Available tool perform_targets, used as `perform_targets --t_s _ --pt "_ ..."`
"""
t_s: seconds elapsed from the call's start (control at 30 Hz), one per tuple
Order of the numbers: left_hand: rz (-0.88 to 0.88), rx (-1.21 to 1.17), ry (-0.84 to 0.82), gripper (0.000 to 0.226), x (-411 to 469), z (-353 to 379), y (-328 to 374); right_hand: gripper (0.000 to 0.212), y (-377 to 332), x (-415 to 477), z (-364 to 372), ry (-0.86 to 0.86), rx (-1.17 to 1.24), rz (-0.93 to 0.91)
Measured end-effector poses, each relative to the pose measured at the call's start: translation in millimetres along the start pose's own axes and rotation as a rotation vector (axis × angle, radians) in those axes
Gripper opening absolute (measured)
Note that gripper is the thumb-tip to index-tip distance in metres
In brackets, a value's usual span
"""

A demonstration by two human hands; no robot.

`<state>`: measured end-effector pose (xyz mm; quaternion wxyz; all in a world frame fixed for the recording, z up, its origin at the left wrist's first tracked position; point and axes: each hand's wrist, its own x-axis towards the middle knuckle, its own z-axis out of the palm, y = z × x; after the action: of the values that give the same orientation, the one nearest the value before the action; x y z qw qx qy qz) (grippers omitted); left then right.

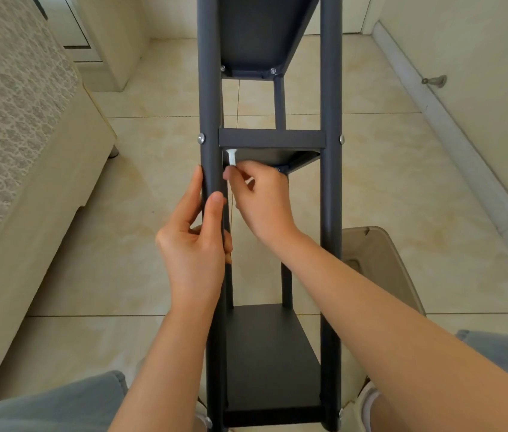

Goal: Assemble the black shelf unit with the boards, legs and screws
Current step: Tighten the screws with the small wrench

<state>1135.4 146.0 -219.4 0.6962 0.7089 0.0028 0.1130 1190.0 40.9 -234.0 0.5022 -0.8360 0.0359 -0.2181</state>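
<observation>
The black metal shelf unit (271,353), with 3 flat boards, stretches away from me between my knees. My left hand (195,244) grips its round black tube leg (210,104), fingers curled round it. Just right of those fingers, my right hand (262,198) pinches a small white plastic tool (232,157), whose tip meets the corner under the middle black board (273,138). A silver screw head (201,138) sits just beyond my left fingertips. Beige tiled floor (153,166) lies beneath.

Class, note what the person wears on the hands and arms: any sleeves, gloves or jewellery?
Nothing shows. The left hand and right hand are bare, with no gloves, rings or watch. The left forearm and right forearm are uncovered, no sleeve in view.
</observation>
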Motion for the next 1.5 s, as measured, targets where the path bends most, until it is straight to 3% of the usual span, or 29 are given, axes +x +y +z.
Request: perform_targets --t_s 0.2,0.93,1.1,1.33,1.5 --pt "-0.003 -0.004 -0.014 0.041 -1 2 2 0.025 -17 -5 -28 -0.221 -0.016 0.127" --pt "-0.013 -0.02 -0.005 0.041 0 3 -1 0.026 -36 10 -42 -0.259 -0.115 0.083" --pt "-0.003 -0.015 -0.015 0.041 0 3 0 0.038 -27 7 -35 -0.198 -0.083 0.032" --pt "0.008 -0.017 -0.024 0.042 -1 3 0 0.023 -9 3 -7 -0.023 0.05 -0.052" --pt "0.016 -0.022 -0.028 0.041 0 3 -1 0.025 -2 3 10 0.112 0.044 -0.103"
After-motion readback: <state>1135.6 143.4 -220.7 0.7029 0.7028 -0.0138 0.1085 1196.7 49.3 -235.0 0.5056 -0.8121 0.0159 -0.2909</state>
